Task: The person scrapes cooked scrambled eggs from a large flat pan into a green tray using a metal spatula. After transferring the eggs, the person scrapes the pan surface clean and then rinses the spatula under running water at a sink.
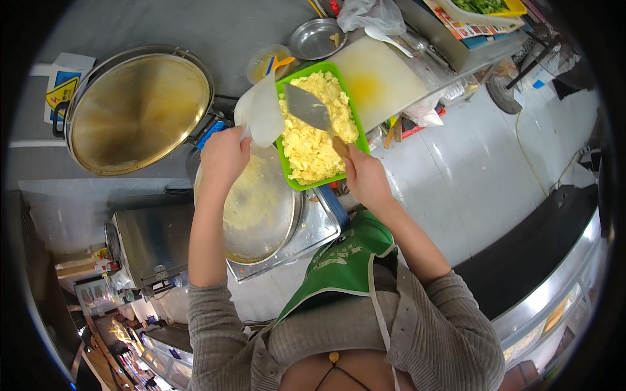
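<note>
My left hand (222, 155) grips a curved, translucent white plastic piece (260, 111) by its lower end. Its right edge reaches the rim of a bright green tray (363, 139). Scrambled egg (313, 154) fills that tray in a loose yellow heap. In my right hand (368, 177) is the wooden handle of a metal spatula (310, 108), its broad blade lying over the egg; whether it touches is unclear. Below my left hand, a wide metal pan (259, 234) carries a thin film of egg. My left forearm hides part of that pan.
A portable stove (313, 229) is under the pan. A large round griddle (139, 112) stands at the left. Beyond the tray are a cutting board (391, 78), a steel dish (315, 39) and a bowl with an orange-handled brush (257, 66). A fan base (503, 93) stands on the floor.
</note>
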The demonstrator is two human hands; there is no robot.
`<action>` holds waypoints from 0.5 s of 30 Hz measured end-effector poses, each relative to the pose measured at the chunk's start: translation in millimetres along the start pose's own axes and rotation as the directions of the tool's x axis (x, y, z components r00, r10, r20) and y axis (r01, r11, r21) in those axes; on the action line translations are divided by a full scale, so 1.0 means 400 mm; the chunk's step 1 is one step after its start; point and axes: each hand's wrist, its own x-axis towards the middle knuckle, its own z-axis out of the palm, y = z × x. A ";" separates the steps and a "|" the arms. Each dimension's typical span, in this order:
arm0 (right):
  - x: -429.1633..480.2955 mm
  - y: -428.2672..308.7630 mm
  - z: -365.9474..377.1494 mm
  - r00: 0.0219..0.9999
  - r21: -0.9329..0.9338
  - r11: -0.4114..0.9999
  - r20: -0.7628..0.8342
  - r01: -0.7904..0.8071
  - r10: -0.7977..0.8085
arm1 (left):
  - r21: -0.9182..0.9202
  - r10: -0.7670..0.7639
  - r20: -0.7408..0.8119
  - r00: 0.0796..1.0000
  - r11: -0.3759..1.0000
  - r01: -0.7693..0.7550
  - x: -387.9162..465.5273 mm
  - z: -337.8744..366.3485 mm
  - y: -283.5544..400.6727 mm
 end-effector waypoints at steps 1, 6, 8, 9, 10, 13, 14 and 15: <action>0.013 0.010 0.004 0.999 -0.027 0.999 0.004 -0.042 0.042 | -0.019 -0.005 -0.003 1.000 1.000 0.005 -0.023 -0.027 0.018; 0.038 0.010 -0.019 0.995 -0.013 0.996 -0.051 -0.090 0.089 | -0.050 0.130 0.085 0.988 0.991 -0.126 -0.116 -0.081 0.164; 0.023 -0.009 -0.039 0.994 0.010 0.994 -0.022 -0.110 0.110 | -0.058 0.179 0.061 0.982 0.983 -0.175 -0.109 -0.040 0.191; 0.013 -0.018 -0.051 0.996 0.070 0.993 0.024 -0.091 0.089 | -0.051 0.166 0.101 0.981 0.986 -0.161 -0.099 -0.013 0.191; 0.000 -0.026 -0.061 0.981 0.060 0.980 0.053 -0.191 0.188 | -0.020 0.151 -0.019 0.988 0.988 -0.151 -0.075 0.016 0.178; -0.036 -0.039 -0.090 0.971 0.085 0.967 0.013 -0.240 0.240 | -0.040 0.029 -0.116 0.993 0.999 -0.034 -0.061 0.069 0.120; -0.044 -0.041 -0.097 0.977 0.088 0.973 0.055 -0.212 0.208 | -0.059 -0.014 -0.172 0.985 0.998 0.004 -0.061 0.078 0.103; -0.052 -0.043 -0.103 0.949 0.048 0.948 0.043 -0.314 0.312 | -0.117 -0.019 -0.103 0.994 0.993 0.006 -0.065 0.085 0.091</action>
